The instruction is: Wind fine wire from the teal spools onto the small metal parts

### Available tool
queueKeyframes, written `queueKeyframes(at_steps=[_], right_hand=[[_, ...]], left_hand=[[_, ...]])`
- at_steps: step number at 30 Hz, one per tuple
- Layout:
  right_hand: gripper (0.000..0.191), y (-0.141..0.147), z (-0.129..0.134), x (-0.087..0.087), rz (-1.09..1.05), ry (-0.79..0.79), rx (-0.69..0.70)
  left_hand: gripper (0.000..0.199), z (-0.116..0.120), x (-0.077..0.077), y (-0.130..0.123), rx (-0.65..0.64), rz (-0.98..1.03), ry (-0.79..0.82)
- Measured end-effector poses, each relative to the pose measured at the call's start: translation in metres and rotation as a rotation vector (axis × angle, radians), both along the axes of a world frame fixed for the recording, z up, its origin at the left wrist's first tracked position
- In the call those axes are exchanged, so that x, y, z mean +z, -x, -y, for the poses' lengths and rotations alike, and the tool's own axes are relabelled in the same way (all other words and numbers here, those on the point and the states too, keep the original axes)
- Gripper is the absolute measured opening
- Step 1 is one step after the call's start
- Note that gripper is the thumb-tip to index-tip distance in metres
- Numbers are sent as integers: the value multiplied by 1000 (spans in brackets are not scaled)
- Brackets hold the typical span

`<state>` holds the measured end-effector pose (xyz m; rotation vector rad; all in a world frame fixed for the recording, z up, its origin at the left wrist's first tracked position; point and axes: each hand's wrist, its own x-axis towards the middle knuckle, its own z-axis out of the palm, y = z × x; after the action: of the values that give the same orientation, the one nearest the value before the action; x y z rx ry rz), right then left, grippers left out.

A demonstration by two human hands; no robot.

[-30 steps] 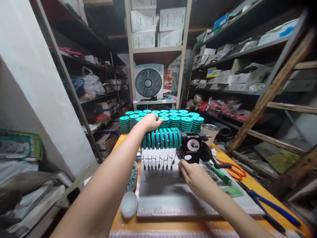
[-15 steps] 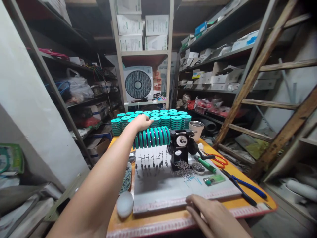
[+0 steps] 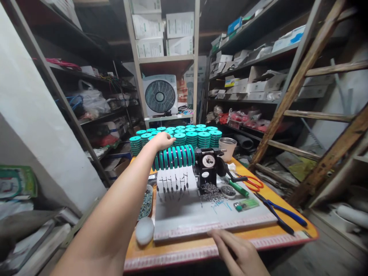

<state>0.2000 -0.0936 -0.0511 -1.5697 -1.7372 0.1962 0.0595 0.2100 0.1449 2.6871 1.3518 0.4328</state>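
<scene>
My left hand [image 3: 164, 141] reaches over the left part of a row of teal foam line spools [image 3: 175, 156], its fingers closed over them and partly hidden behind. The row lies against a black hand-crank winding machine [image 3: 206, 168] with a dial. Several dark swivels and small rigs [image 3: 172, 186] hang below the spools on thin line. My right hand [image 3: 237, 249] is low at the front edge of a white board [image 3: 184, 222], thumb and fingertips pinched together. Whatever is between them is too thin to make out.
Stacks of teal spools [image 3: 191, 136] stand behind. On the board lie loose metal bits [image 3: 211, 191], a green lighter [image 3: 246, 204] and a green tube [image 3: 238, 188]. Blue-handled pliers [image 3: 283, 214], orange scissors [image 3: 254, 183], a cup [image 3: 227, 148] and a white round lump [image 3: 144, 231] lie around.
My right hand has shifted slightly left and its fingertips have come closer together. The rightmost hanging swivel has moved down toward it. My left hand stays at the spools; the view shifted slightly.
</scene>
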Motion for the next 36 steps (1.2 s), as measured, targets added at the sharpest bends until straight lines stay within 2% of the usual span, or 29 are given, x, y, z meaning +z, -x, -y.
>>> queueKeyframes(at_steps=[4,10,14,27,31,36], right_hand=[[32,-1,-13,5,42,-20,-41],[32,-6,-38,2,335,-18,-142],[31,-4,-52,6,455,60,-167],[31,3,-79,26,425,176,-281],[38,1,-92,31,414,174,-328],[34,4,-101,36,281,134,-274]], left_hand=[[32,2,0,0,17,-1,-9],[33,0,0,0,19,11,-2],[33,0,0,0,31,13,11],[36,3,2,-2,31,2,9],[37,1,1,-2,11,4,-2],[37,-1,0,-2,-5,1,-22]])
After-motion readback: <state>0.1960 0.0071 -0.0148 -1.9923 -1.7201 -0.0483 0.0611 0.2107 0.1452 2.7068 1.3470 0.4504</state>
